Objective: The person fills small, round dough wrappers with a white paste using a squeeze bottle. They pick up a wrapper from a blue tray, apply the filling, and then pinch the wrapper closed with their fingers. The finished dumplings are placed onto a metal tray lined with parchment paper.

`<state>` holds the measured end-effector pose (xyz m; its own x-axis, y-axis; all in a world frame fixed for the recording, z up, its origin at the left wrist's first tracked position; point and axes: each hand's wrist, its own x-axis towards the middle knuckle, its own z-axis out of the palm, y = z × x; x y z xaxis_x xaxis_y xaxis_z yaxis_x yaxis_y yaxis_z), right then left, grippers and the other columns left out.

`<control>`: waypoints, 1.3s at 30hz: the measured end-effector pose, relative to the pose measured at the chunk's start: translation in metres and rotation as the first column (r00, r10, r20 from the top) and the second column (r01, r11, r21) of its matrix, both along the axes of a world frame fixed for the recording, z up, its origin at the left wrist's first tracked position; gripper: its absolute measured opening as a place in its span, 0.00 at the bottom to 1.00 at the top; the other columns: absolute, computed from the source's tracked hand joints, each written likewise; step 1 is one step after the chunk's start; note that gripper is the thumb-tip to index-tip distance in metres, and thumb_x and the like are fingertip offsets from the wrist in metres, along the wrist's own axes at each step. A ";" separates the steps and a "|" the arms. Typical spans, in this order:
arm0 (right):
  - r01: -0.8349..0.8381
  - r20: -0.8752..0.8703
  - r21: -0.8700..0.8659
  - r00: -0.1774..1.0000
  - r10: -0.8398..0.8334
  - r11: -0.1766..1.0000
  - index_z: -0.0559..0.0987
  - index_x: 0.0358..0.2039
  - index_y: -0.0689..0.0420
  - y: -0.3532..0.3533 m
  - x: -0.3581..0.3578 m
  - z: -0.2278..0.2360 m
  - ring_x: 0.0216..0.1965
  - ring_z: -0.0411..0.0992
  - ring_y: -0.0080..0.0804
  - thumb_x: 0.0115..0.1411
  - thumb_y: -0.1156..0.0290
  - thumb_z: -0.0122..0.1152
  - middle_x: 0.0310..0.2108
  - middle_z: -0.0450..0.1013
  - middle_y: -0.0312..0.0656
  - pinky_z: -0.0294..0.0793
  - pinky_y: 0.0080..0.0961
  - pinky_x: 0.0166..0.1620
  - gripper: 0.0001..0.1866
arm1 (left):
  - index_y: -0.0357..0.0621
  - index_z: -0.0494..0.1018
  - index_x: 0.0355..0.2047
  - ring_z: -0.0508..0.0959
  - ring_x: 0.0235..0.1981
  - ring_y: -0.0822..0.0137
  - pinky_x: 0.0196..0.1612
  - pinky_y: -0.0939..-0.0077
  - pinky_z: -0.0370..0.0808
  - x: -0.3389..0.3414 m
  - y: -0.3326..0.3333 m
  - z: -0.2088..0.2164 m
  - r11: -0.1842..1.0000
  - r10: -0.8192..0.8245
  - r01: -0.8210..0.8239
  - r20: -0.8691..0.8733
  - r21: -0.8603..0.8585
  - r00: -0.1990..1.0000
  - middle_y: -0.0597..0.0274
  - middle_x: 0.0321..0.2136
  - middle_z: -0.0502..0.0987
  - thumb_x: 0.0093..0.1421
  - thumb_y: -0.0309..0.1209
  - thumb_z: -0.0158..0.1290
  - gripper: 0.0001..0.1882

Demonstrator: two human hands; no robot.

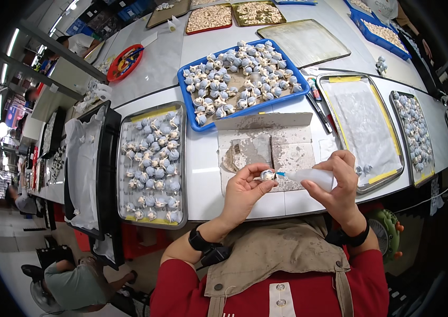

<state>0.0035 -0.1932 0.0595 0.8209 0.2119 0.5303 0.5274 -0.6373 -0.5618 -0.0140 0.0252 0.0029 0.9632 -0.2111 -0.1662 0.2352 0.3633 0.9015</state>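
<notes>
Between the fingertips of my left hand (244, 193) is a small blue-and-white figurine (267, 174). My right hand (340, 182) grips a white squeeze bottle (314, 177), tilted on its side, with its blue nozzle (281, 174) pointing left at the figurine. The nozzle tip is very close to the figurine; I cannot tell whether they touch. Both hands are over the near edge of a stained, folded cardboard sheet (294, 150) on the white table. Beyond the cardboard, a blue tray (303, 89) holds many similar figurines.
To the left stands a metal tray (184, 174) of figurines, beside a black, paper-lined crate (109, 153). On the right are a paper-lined tray (358, 116) and a narrower figurine tray (415, 132). A red basket (112, 73) holds tools. Another person (78, 285) sits at lower left.
</notes>
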 end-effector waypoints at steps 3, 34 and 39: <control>-0.003 -0.011 -0.011 1.000 0.003 1.000 0.76 0.24 0.56 0.002 0.001 0.000 0.32 0.64 0.36 0.38 0.65 0.74 0.21 0.69 0.37 0.58 0.31 0.42 0.16 | 0.33 0.65 0.50 0.78 0.41 0.66 0.44 0.77 0.76 0.000 0.001 0.001 1.000 -0.011 0.011 -0.011 0.002 1.000 0.53 0.43 0.75 0.58 0.22 0.55 0.20; 0.218 -0.193 -0.356 0.934 -0.299 0.909 0.77 0.39 0.56 -0.124 -0.002 -0.042 0.41 0.69 0.36 0.42 0.76 0.69 0.34 0.73 0.38 0.65 0.33 0.45 0.20 | 0.39 0.67 0.52 0.78 0.37 0.69 0.38 0.83 0.76 0.012 -0.021 0.008 0.939 -0.334 0.312 -0.175 -0.142 0.926 0.53 0.46 0.74 0.59 0.25 0.55 0.20; -0.263 -0.256 -0.029 0.935 0.247 0.964 0.77 0.38 0.57 -0.057 0.008 -0.006 0.34 0.72 0.37 0.44 0.77 0.68 0.32 0.73 0.40 0.72 0.30 0.37 0.17 | 0.37 0.66 0.54 0.79 0.40 0.69 0.41 0.82 0.75 0.010 -0.021 0.007 0.949 -0.316 0.314 -0.163 -0.041 0.935 0.55 0.46 0.74 0.57 0.23 0.56 0.23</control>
<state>0.0119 -0.2507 0.0532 0.8388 0.4573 0.2956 0.5255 -0.5378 -0.6593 -0.0040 0.0046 0.0102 0.8063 -0.5024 -0.3123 0.4848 0.2586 0.8355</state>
